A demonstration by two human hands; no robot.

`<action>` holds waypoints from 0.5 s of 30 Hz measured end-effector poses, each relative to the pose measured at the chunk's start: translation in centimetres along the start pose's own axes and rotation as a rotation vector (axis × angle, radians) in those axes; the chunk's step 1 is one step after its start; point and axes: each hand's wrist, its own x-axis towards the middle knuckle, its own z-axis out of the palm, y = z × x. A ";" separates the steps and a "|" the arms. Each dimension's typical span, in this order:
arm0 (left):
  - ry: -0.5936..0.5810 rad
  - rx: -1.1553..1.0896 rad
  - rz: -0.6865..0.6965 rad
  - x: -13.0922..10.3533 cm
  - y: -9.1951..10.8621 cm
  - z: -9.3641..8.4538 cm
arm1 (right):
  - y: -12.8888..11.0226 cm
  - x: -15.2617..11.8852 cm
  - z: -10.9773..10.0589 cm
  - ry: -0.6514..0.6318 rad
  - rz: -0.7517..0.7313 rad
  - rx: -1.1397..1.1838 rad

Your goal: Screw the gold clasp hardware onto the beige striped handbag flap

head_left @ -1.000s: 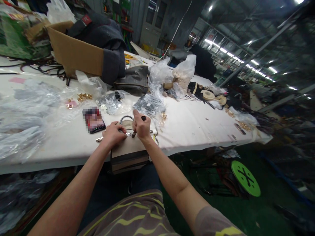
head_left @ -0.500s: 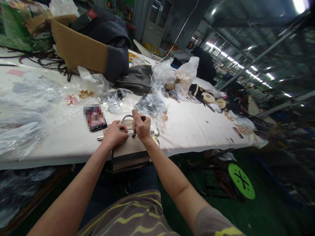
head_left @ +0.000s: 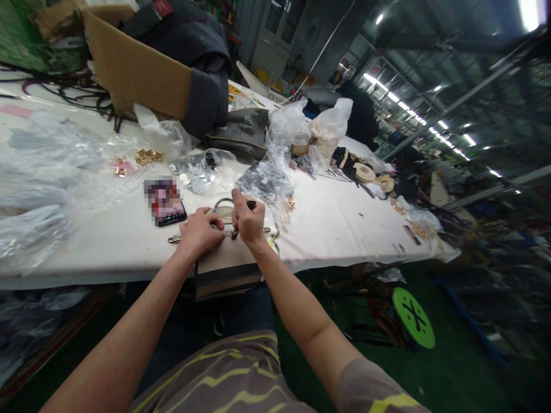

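Observation:
A beige and dark bag (head_left: 226, 259) lies at the table's front edge, overhanging toward my lap. A curved handle (head_left: 222, 201) rises at its far side, and a metal strip (head_left: 175, 238) sticks out past my left hand. My left hand (head_left: 201, 232) is closed on the bag's upper part, thumb and fingers bent together near a small metal fitting; what lies under the fingers is hidden. My right hand (head_left: 248, 221) is wrapped in a fist round a dark-handled tool (head_left: 251, 205), thumb up, its lower end against the bag beside my left fingertips.
A phone (head_left: 166, 202) lies left of the bag. Beyond are plastic bags (head_left: 264, 180), gold metal parts (head_left: 148, 157) and a cardboard box (head_left: 138, 74) with dark fabric. A tape roll (head_left: 364, 172) lies farther right. A green stool (head_left: 413, 317) stands below the table at right.
The view has shifted slightly. Both hands keep nearly the same place on the bag, and the tool remains in my right fist.

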 end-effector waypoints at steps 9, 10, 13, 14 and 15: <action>0.024 -0.021 0.029 -0.3 -0.3 0.3 | 0.2 0.5 0.4 0.025 0.036 0.047; 0.023 -0.021 0.029 -0.3 -0.2 0.3 | 0.5 1.0 0.4 0.055 0.062 0.041; 0.021 -0.017 0.016 -0.2 -0.1 0.2 | 1.8 3.3 0.5 0.149 0.184 0.003; 0.023 -0.014 0.013 -0.1 -0.1 0.2 | 2.3 4.2 0.5 0.156 0.228 -0.021; 0.026 -0.010 0.014 -0.1 -0.1 0.2 | 2.8 5.0 0.6 0.149 0.263 -0.047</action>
